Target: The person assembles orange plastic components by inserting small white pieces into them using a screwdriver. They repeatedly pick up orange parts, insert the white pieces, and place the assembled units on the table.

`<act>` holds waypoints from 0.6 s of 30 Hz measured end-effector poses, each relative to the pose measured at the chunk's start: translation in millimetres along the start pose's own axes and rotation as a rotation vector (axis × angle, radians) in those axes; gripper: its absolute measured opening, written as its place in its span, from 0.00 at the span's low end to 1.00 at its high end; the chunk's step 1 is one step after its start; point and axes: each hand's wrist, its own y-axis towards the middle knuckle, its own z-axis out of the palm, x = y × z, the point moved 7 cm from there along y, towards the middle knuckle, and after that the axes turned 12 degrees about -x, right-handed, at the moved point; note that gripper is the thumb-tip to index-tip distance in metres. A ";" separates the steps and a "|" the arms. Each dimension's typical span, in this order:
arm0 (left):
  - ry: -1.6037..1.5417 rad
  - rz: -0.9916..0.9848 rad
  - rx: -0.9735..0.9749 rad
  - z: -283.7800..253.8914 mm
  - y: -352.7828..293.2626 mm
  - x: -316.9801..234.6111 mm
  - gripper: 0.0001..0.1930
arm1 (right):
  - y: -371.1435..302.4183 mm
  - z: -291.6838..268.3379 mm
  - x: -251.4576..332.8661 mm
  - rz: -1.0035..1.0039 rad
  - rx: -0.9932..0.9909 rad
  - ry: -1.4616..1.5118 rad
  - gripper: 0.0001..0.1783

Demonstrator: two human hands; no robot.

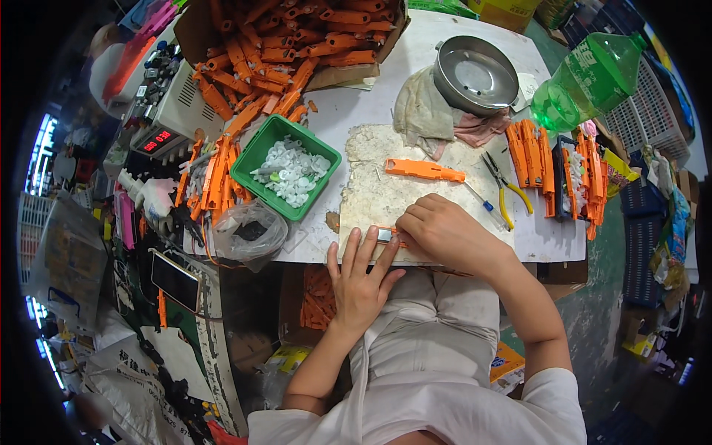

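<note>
At the table's front edge, an orange plastic part with a silver metal block lies mostly hidden under my hands. My left hand has its fingers stretched and spread, the fingertips resting by the silver block. My right hand is curled over the right end of that part, its fingertips pressed together; what they pinch is hidden. Just beyond lies a long orange plastic housing on the worn board. To its right are a screwdriver with a blue-and-clear handle and yellow-handled pliers.
A green bin of small white plastic pieces stands left, near a clear bag. Behind, a cardboard box overflows with orange housings. A metal bowl sits on rags, a green bottle to its right. More housings stand right.
</note>
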 end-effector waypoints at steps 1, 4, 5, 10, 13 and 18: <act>0.002 0.001 0.005 0.2 -0.4 0.3 0.29 | -1.2 1.2 -1.2 -0.001 0.002 0.012 0.06; 0.009 0.007 0.010 1.3 -0.9 0.7 0.28 | -4.9 2.2 -4.3 0.006 -0.037 0.051 0.06; 0.010 0.009 0.011 1.7 -0.8 0.5 0.28 | -6.4 2.9 -5.6 0.014 -0.068 0.075 0.07; 0.020 0.015 0.023 2.0 -1.2 1.1 0.28 | -11.6 3.3 -8.2 0.036 -0.172 0.149 0.09; 0.023 0.018 0.026 2.2 -1.0 1.2 0.28 | -12.4 0.8 -7.9 0.047 -0.179 0.157 0.09; 0.035 0.039 0.001 2.8 -2.3 1.1 0.28 | -15.1 3.0 -8.2 0.066 -0.215 0.174 0.09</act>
